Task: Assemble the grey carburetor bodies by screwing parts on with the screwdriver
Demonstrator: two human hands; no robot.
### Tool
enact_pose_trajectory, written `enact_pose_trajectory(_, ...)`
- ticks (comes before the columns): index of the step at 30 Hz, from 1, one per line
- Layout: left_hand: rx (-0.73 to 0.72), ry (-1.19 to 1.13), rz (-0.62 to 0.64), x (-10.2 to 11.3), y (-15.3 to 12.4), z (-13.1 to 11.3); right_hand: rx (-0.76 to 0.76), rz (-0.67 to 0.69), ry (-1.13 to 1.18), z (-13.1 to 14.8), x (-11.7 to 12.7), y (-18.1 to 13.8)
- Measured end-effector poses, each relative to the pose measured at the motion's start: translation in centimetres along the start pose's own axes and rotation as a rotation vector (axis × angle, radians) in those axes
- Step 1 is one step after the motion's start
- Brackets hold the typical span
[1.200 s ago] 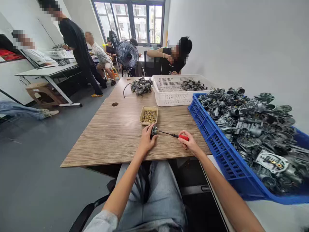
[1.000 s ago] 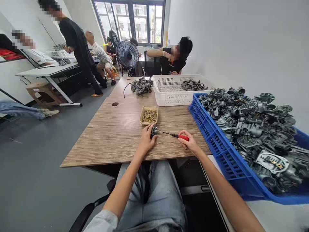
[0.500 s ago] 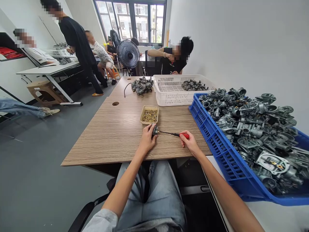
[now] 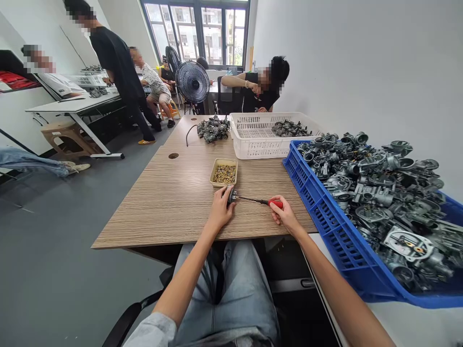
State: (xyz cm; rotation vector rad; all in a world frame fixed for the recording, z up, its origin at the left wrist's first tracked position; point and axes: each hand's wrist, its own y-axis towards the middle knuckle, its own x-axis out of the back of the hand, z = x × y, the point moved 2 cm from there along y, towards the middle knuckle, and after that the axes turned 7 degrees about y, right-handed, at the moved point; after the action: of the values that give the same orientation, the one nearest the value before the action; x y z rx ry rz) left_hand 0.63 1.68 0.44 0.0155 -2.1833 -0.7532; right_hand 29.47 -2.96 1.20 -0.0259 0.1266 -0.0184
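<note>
My left hand (image 4: 221, 204) is closed round a small metal carburetor (image 4: 232, 196), most of it hidden by the fingers, on the wooden table. In my right hand (image 4: 284, 212) is the red handle of a screwdriver (image 4: 275, 204). Its thin dark shaft points left, and the tip meets the right side of the carburetor. Just beyond my left hand stands a small beige tray (image 4: 211, 179) filled with little brass pieces.
A blue crate (image 4: 325, 219) heaped with carburetors stands at the right. Behind it is a white basket (image 4: 260, 150) with more metal parts, beside a pile of carburetors (image 4: 213, 129). Across the table a person (image 4: 258, 94) sits; others are at the left, near a fan (image 4: 193, 82).
The fingers of my right hand have shifted slightly on the screwdriver handle. My left hand and the carburetor stay in place.
</note>
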Motion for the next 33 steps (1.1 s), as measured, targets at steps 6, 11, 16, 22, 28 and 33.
enact_pose_trajectory(6,-0.012,0.005,0.001,-0.09,-0.02,0.05,-0.004,-0.009,0.001,0.07,-0.14,-0.02)
enact_pose_trajectory(11,-0.011,0.001,-0.005,-0.01,0.01,0.02,-0.009,-0.005,0.018,0.21,-0.29,0.12)
enact_pose_trajectory(16,-0.010,-0.012,-0.005,0.04,0.02,-0.03,0.016,-0.017,0.021,0.26,-0.30,0.19)
enact_pose_trajectory(22,-0.005,-0.021,0.001,0.06,0.03,0.00,0.006,-0.016,0.001,0.07,-0.17,0.29)
enact_pose_trajectory(28,0.000,-0.019,0.009,0.09,0.04,-0.03,-0.002,-0.017,-0.010,0.06,-0.24,0.29)
enact_pose_trajectory(33,-0.001,-0.016,-0.006,0.10,0.03,-0.06,-0.012,-0.014,-0.025,-0.03,-0.17,0.20)
